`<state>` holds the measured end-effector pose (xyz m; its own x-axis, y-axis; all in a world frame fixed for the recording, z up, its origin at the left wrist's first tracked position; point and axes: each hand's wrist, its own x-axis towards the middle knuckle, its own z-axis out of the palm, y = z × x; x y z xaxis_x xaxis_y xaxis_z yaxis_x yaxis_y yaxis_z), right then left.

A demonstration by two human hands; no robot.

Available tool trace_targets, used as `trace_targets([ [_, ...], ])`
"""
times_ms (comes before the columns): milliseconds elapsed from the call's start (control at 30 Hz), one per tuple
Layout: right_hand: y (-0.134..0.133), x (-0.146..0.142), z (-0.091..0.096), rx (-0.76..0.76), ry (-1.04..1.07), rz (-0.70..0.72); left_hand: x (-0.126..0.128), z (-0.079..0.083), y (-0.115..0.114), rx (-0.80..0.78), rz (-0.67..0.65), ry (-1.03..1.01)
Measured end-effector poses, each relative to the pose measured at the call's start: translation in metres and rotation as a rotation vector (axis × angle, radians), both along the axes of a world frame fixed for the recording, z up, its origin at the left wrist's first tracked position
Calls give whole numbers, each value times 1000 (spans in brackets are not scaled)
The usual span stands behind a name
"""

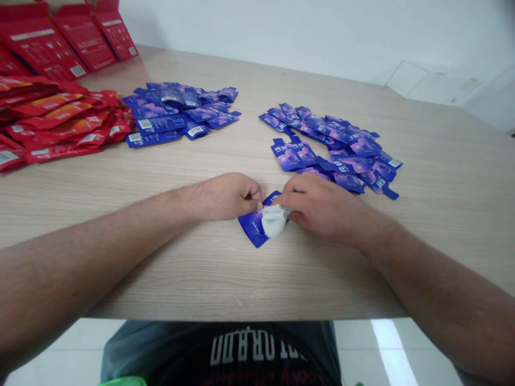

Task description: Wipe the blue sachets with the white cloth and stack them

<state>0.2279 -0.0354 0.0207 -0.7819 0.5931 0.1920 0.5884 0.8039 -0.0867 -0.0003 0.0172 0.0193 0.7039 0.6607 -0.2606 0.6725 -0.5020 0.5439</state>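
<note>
At frame centre, the left hand and right hand are both pinching a blue sachet and its white flap on the wooden table.

bare table near, blue packet piles ahead, red packets left

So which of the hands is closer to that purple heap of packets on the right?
Right. The right hand lies just in front of the purple heap, close to its nearest packets; the left hand sits further left, across the blue packet both pinch.
</note>
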Motion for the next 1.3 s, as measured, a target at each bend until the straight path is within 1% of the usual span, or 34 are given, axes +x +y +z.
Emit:
trace_targets([
  [33, 2, 1, -1, 19, 29, -49, 0, 0, 0, 7, 2, 5],
  [100, 2, -1, -1, 39, 54, -54, 0, 0, 0, 18, 3, 2],
  [200, -4, -5, 2, -2, -16, 98, 0, 0, -1, 14, -1, -20],
  [233, -4, -4, 2, -24, -43, 129, 0, 0, -1, 9, 0, -22],
  [267, -3, -3, 2, -41, -53, 129, 0, 1, -1, 6, 2, -21],
  [333, 1, 2, 1, -46, -14, 37, 1, 1, -2, 3, 9, -10],
  [400, 5, 3, -1, -12, 52, -71, 1, 2, -2, 6, 12, 4],
  [433, 5, 3, -1, 5, 68, -85, 1, 2, -2, 9, 14, 7],
  [467, 5, 1, -1, 18, 65, -73, 1, 2, -2, 10, 13, 9],
  [500, 3, 0, -1, 21, 45, -31, 1, 2, -1, 8, 11, 9],
  [567, -1, -2, 1, -2, -21, 81, 0, 1, -1, -2, 3, 3],
  [600, -1, -2, 2, -17, -45, 111, 0, 1, -1, -7, -1, 1],
  [633, -1, 0, 2, -27, -52, 110, 0, 1, -1, -10, -5, -1],
  [767, 5, 3, 0, 6, 35, -80, 0, 1, 0, 6, -1, 7],
  [800, 5, 2, 0, 16, 46, -90, 0, 1, 0, 13, 1, 12],
  [833, 4, 0, 0, 21, 43, -66, 0, 2, -1, 18, 2, 16],
  [933, -1, -3, 2, -16, -33, 98, 0, 2, -1, 16, -8, 8],
  [967, -1, -2, 2, -31, -54, 121, 0, 2, -1, 13, -9, 6],
  [1000, -1, -1, 2, -37, -59, 109, 0, 2, -1, 12, -9, 6],
  [1100, 4, 3, -1, 1, 0, -40, 1, 2, -1, 22, 2, 10],
  [1133, 4, 3, -2, 20, 18, -72, 1, 2, -1, 27, 6, 10],
  [1167, 3, 1, -2, 39, 27, -72, 1, 2, -1, 31, 6, 10],
  [1233, -1, -4, -1, 51, 3, 4, 1, 1, -1, 35, 1, 11],
  [1300, -8, -9, 2, 27, -63, 100, 1, 1, 0, 34, -7, 14],
])
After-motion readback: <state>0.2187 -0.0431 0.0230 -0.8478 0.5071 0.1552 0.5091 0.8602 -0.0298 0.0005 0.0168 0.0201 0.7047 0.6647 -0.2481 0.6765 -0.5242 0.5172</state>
